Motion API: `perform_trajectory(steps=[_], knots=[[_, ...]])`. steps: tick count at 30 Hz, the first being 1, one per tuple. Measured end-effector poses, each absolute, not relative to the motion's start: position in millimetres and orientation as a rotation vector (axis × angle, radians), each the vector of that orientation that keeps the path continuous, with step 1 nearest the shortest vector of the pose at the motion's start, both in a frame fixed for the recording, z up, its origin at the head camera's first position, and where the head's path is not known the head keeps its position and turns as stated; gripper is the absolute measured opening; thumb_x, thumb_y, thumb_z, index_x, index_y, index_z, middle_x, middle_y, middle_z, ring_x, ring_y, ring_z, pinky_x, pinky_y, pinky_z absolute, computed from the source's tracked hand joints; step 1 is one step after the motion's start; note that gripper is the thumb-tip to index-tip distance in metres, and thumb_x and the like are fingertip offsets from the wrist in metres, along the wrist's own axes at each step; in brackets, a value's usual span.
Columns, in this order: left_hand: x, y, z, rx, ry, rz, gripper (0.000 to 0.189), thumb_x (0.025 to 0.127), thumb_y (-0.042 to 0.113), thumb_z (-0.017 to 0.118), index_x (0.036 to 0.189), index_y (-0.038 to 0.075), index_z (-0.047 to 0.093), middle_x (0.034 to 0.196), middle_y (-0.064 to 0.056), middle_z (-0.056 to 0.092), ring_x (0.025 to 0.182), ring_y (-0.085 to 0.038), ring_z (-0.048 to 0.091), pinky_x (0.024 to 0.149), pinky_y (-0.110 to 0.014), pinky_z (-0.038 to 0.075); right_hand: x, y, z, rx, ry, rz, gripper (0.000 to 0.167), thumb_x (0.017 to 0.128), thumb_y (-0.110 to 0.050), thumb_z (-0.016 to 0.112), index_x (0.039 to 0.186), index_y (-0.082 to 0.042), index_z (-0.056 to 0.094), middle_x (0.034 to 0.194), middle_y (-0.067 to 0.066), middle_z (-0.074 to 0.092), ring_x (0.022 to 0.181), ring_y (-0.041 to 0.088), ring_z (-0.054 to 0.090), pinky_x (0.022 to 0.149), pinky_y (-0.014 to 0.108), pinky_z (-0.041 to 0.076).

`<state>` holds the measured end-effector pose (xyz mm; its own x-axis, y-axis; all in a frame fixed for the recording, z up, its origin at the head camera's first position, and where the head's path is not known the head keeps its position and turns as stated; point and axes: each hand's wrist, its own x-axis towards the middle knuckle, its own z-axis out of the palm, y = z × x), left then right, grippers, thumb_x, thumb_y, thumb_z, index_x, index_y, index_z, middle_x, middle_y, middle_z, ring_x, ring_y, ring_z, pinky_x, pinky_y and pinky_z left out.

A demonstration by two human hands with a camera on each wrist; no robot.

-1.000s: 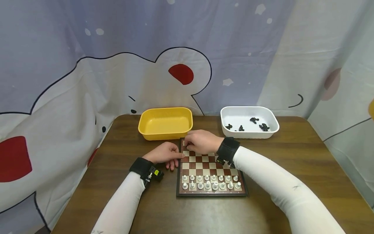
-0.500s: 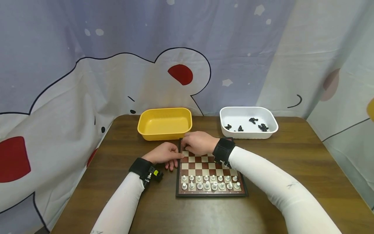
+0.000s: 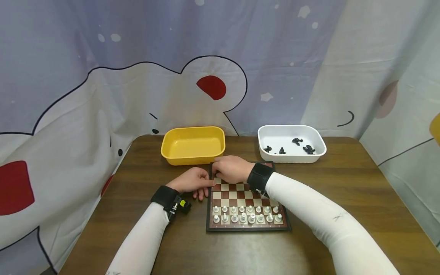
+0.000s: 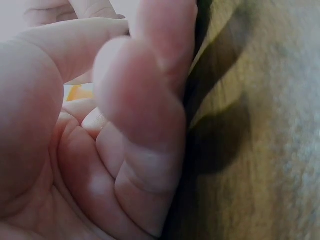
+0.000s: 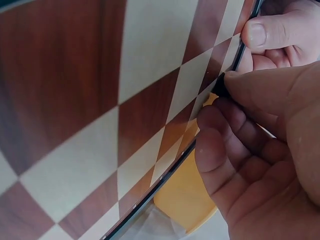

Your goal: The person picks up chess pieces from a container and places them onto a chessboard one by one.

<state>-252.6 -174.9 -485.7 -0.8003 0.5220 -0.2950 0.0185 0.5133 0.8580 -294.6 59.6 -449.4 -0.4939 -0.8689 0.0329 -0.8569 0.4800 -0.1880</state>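
Note:
The chessboard (image 3: 237, 195) lies flat on the table, with rows of white chess pieces (image 3: 243, 218) standing along its near side. Over the board's far left corner, my right hand (image 3: 232, 169) pinches a small black chess piece (image 5: 220, 86) between thumb and fingers; most of the piece is hidden. My left hand (image 3: 192, 180) rests at the board's left edge, its thumb touching the edge and the other fingers loosely bent beside it on the table. Nothing shows between the left fingers in the left wrist view. My right hand covers part of the board's far rows.
A yellow tray (image 3: 165, 149) stands behind the board on the left, with nothing seen in it. Behind and to the right is a white tray (image 3: 317, 154) holding several black chess pieces (image 3: 308, 149). A patterned cloth (image 3: 137, 95) hangs along the table's back edge.
My right hand has shifted slightly left and toward me at the board's far left corner, still pinching the black piece. My left hand has stayed in place.

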Motion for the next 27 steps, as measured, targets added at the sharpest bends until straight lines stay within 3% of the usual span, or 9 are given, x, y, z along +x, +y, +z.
perform_trajectory(steps=[10, 14, 27], knots=[[-253.7, -174.3, -487.2, 0.435, 2.222, 1.257, 0.038, 0.108, 0.035, 0.076, 0.093, 0.002, 0.069, 0.079, -0.014, 0.079, 0.054, -0.018, 0.071, 0.049, -0.025, 0.055, -295.8, 62.1, -448.7, -1.491, 2.618, -0.321, 0.021, 0.102, -0.008, 0.077, 0.123, -0.009, 0.077, 0.12, 0.005, 0.071, 0.108, 0.021, 0.072, 0.098, 0.039, 0.06], [-253.9, -174.0, -487.6, 0.427, 2.227, 1.251, 0.037, 0.108, 0.035, 0.076, 0.093, 0.002, 0.069, 0.079, -0.014, 0.079, 0.054, -0.018, 0.071, 0.049, -0.025, 0.054, -295.8, 69.5, -444.5, -1.477, 2.616, -0.338, 0.027, 0.102, -0.008, 0.077, 0.129, -0.006, 0.075, 0.12, 0.006, 0.07, 0.104, 0.02, 0.068, 0.096, 0.04, 0.059], [-253.7, -174.2, -487.3, 0.401, 2.229, 1.243, 0.034, 0.108, 0.034, 0.076, 0.094, 0.004, 0.07, 0.08, -0.013, 0.079, 0.054, -0.016, 0.07, 0.049, -0.025, 0.052, -307.5, 119.4, -413.4, -1.41, 2.757, -0.446, 0.026, 0.104, -0.011, 0.077, 0.129, -0.004, 0.077, 0.112, 0.007, 0.071, 0.096, 0.019, 0.068, 0.089, 0.039, 0.059]])
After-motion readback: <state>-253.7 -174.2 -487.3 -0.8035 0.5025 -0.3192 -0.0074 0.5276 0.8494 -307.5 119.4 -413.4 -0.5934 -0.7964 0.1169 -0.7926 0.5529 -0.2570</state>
